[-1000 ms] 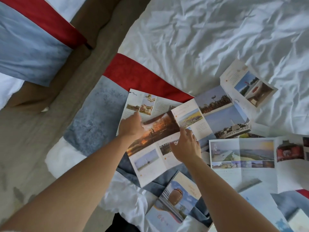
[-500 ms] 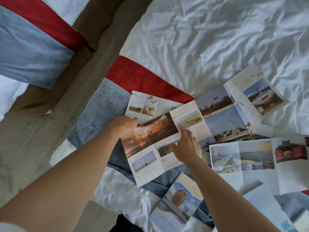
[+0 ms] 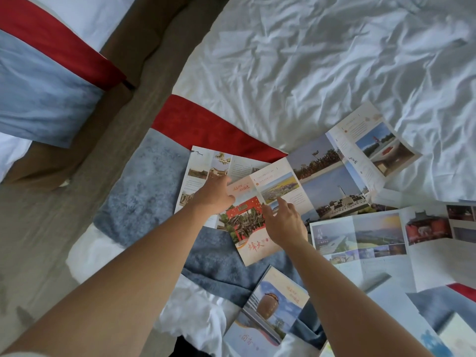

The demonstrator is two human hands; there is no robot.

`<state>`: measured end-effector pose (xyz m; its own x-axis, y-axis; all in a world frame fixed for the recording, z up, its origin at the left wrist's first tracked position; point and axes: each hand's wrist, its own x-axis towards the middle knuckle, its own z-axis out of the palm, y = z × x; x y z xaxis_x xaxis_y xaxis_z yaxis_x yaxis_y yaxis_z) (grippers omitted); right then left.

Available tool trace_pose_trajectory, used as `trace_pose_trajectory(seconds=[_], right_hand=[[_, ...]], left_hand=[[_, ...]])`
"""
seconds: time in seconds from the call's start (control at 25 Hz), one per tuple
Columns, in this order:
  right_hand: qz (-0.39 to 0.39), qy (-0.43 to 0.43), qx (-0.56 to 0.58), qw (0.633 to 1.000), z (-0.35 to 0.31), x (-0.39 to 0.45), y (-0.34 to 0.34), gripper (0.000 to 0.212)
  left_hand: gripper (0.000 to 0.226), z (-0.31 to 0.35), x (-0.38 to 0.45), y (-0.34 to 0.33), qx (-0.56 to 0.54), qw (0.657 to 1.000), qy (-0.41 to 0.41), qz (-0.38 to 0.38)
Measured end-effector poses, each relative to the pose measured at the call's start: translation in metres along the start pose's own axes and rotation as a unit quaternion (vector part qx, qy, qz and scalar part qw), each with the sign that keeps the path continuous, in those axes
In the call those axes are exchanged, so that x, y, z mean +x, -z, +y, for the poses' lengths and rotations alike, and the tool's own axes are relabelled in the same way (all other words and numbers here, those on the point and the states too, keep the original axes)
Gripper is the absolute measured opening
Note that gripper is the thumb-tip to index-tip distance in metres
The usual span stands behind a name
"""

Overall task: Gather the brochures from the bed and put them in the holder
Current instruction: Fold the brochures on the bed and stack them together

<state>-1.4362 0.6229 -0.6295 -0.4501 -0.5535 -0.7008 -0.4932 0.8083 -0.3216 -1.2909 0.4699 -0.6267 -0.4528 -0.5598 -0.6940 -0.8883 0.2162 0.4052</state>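
While hands (image 3: 247, 210) seemingly press brochure (image 3: 257, 228) flat, 2 folded-out leaflets (image 3: 360, 235) crowd right.

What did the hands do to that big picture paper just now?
The left hand folded the near panel of the long unfolded brochure over, so a red-gate cover now faces up. The right hand kept pressing beside the fold. The jar-picture booklet stayed put.
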Motion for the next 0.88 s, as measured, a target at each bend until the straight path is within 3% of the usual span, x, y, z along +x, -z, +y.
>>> trace_pose_trajectory(seconds=[0.12,0.2,0.32,0.4,0.6,0.64,0.76,0.88], right_hand=[[-0.029,0.012,-0.003,1.000,0.009,-0.001,-0.007,0.069],[-0.034,0.014,-0.002,0.999,0.013,0.002,-0.010,0.070],[-0.021,0.018,0.000,1.000,0.017,0.007,-0.009,0.075],[0.003,0.027,-0.003,1.000,0.018,0.007,-0.006,0.079],[0.018,0.051,0.010,0.998,0.006,0.000,0.002,0.084],[0.018,0.050,0.013,0.999,0.003,-0.001,0.001,0.083],[0.005,0.041,0.006,0.999,0.001,-0.001,-0.003,0.081],[-0.004,0.030,-0.012,0.999,0.012,0.002,-0.006,0.082]], left_hand=[[0.067,-0.001,0.011,-0.015,0.007,1.000,-0.031,-0.001],[0.064,0.002,0.019,-0.023,0.014,0.999,-0.034,0.021],[0.029,0.015,0.028,-0.024,0.024,0.994,-0.047,0.097],[0.010,0.019,0.027,-0.021,0.005,0.993,-0.053,0.103],[0.020,0.015,0.020,-0.007,-0.140,0.987,-0.038,0.071],[0.023,0.012,0.021,-0.006,-0.125,0.989,-0.037,0.069],[0.063,0.007,0.029,-0.012,-0.013,0.997,-0.034,0.061],[0.065,0.012,0.037,-0.026,0.013,0.997,-0.032,0.067]])
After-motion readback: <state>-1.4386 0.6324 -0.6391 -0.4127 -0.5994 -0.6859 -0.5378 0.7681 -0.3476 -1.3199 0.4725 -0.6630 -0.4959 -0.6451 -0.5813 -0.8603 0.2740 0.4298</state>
